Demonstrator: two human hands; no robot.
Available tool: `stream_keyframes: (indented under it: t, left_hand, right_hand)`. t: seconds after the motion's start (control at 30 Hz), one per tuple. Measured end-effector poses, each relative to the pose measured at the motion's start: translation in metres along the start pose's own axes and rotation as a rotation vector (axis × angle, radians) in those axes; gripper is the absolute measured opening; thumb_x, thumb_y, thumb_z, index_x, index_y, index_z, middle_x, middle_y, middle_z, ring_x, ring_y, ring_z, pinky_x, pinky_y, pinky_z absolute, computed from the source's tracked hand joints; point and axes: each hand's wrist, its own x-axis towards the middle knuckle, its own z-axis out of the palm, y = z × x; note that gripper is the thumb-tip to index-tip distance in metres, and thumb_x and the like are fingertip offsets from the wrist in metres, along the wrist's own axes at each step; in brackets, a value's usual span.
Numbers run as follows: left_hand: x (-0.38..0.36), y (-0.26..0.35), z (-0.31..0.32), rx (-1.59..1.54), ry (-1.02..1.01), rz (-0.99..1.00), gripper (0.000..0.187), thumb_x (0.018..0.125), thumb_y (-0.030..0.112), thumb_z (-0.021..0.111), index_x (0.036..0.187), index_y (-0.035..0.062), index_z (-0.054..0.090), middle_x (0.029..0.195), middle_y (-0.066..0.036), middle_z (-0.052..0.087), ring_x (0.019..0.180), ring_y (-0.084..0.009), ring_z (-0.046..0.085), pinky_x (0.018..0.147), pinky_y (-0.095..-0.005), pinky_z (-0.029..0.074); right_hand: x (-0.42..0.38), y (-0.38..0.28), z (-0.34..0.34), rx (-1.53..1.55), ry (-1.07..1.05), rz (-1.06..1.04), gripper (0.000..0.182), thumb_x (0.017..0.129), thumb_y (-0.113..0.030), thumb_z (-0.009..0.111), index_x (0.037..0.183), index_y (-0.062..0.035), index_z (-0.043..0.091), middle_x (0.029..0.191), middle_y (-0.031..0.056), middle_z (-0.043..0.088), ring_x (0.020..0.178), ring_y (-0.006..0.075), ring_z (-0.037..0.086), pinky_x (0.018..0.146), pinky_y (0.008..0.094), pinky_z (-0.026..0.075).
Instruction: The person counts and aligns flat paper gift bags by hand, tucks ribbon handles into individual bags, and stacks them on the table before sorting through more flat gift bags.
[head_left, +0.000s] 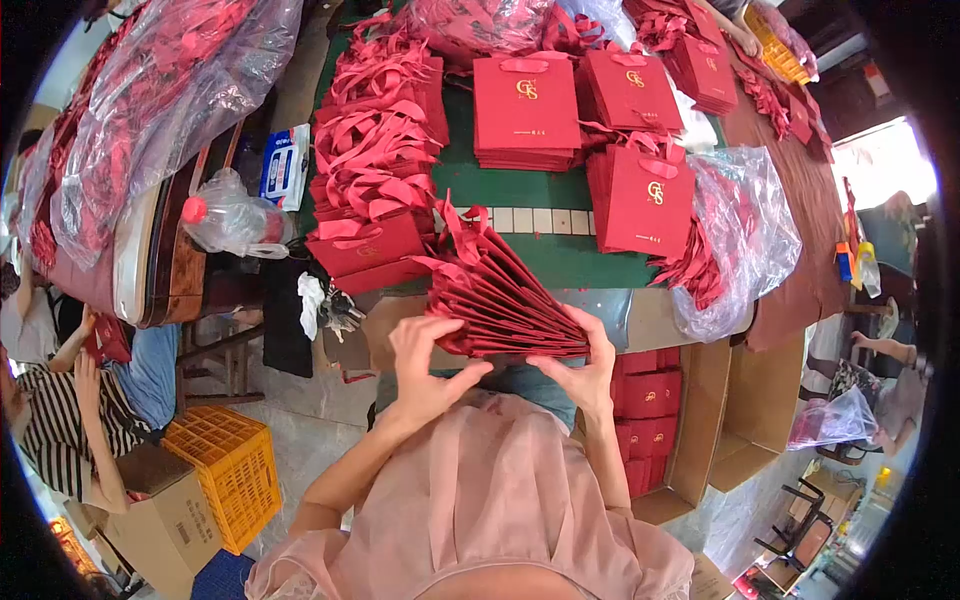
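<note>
A fanned stack of red paper bags [510,300] is between my two hands, just over the near edge of the green table [540,190]. My left hand [425,365] grips its left side near the ribbon handles. At the right end, my right hand [585,365] holds the bags' closed corner between thumb and fingers. Beyond the hands lie a long row of red bags with ribbons [370,160], a flat pile with a gold logo [525,110] and a leaning pile [645,200].
A cardboard box [710,400] with red bags stands below the table at right. Clear plastic bags [745,220] lie at the table's right. A bottle in plastic [230,215] and a wipes pack [285,165] are left. A yellow crate [225,470] and a person in stripes [70,430] are further left.
</note>
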Motion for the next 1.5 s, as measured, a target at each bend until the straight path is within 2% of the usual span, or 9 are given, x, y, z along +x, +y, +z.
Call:
stream_keyframes:
  t: [0.17,0.47,0.63,0.73,0.83,0.9,0.93,1.03,1.5]
  left_hand:
    - [-0.003,-0.002,0.017,-0.015,-0.009,-0.063,0.041,0.069,0.016,0.086,0.100,0.0081,0.061,0.093,-0.006,0.060,0.092,-0.0256,0.055,0.085,-0.0374,0.039]
    - [-0.008,-0.003,0.007,-0.147,0.017,-0.178,0.036,0.069,0.011,0.087,0.092,0.0091,0.059,0.123,-0.016,0.049,0.121,-0.0314,0.050,0.092,-0.0362,0.048]
    - [-0.001,-0.019,0.007,-0.136,-0.026,-0.046,0.036,0.069,0.009,0.088,0.092,0.0081,0.059,0.131,-0.018,0.049,0.115,-0.0286,0.055,0.083,-0.0313,0.053]
    - [-0.004,-0.020,0.006,-0.264,-0.093,-0.203,0.037,0.069,0.010,0.088,0.092,0.0078,0.059,0.130,-0.017,0.050,0.114,-0.0263,0.056,0.085,-0.0322,0.053]
    - [-0.002,-0.023,0.008,-0.306,-0.127,-0.193,0.046,0.069,0.012,0.088,0.104,0.0074,0.059,0.135,-0.019,0.048,0.119,-0.0264,0.054,0.094,-0.0360,0.049]
    - [0.008,-0.017,0.013,-0.415,0.047,-0.125,0.067,0.068,0.014,0.088,0.126,0.0050,0.054,0.140,-0.020,0.046,0.125,-0.0285,0.051,0.100,-0.0384,0.046]
    - [0.015,-0.010,0.006,-0.384,-0.059,-0.156,0.087,0.069,0.014,0.087,0.143,0.0022,0.042,0.144,-0.020,0.044,0.131,-0.0308,0.047,0.107,-0.0406,0.040]
    - [0.013,-0.017,0.010,-0.240,-0.215,-0.112,0.089,0.070,0.013,0.085,0.145,0.0018,0.040,0.144,-0.019,0.044,0.132,-0.0315,0.047,0.109,-0.0409,0.038]
    - [0.026,-0.021,0.016,-0.142,-0.288,-0.001,0.098,0.063,0.024,0.090,0.144,0.0000,0.040,0.135,-0.020,0.047,0.124,-0.0371,0.045,0.106,-0.0454,0.039]
  right_hand:
    - [0.000,0.001,0.000,0.038,0.004,0.025,0.073,0.064,-0.007,0.092,0.127,-0.0004,0.057,0.127,0.0171,0.064,0.115,0.0250,0.064,0.099,0.0359,0.051]
    - [0.002,0.001,0.004,0.012,-0.042,-0.025,0.076,0.061,-0.011,0.094,0.127,-0.0014,0.058,0.129,0.0163,0.062,0.118,0.0256,0.061,0.100,0.0372,0.050]
    - [0.000,0.007,0.006,0.030,-0.062,0.004,0.085,0.061,-0.011,0.095,0.133,0.0010,0.051,0.134,0.0156,0.057,0.121,0.0235,0.059,0.104,0.0368,0.048]
    - [-0.003,0.009,0.008,0.098,-0.048,0.030,0.087,0.061,-0.010,0.095,0.135,0.0008,0.049,0.136,0.0149,0.056,0.122,0.0229,0.058,0.105,0.0368,0.047]
    - [-0.003,0.011,0.008,0.121,-0.049,0.023,0.088,0.061,-0.009,0.094,0.136,0.0006,0.047,0.137,0.0146,0.054,0.123,0.0227,0.057,0.106,0.0369,0.047]
    - [-0.003,0.011,0.009,0.111,-0.053,0.011,0.088,0.062,-0.008,0.094,0.136,0.0006,0.047,0.138,0.0145,0.054,0.123,0.0229,0.056,0.106,0.0370,0.046]
    - [-0.003,0.011,0.011,0.140,-0.037,0.024,0.086,0.062,-0.010,0.094,0.134,-0.0008,0.049,0.136,0.0158,0.055,0.123,0.0248,0.056,0.106,0.0376,0.046]
    - [-0.001,0.008,0.014,0.184,-0.018,0.033,0.082,0.063,-0.011,0.093,0.132,-0.0020,0.050,0.134,0.0173,0.055,0.123,0.0270,0.055,0.106,0.0384,0.044]
    - [0.001,0.017,0.014,0.233,-0.014,-0.084,0.072,0.065,-0.004,0.091,0.125,-0.0031,0.051,0.128,0.0171,0.054,0.121,0.0283,0.055,0.102,0.0385,0.047]
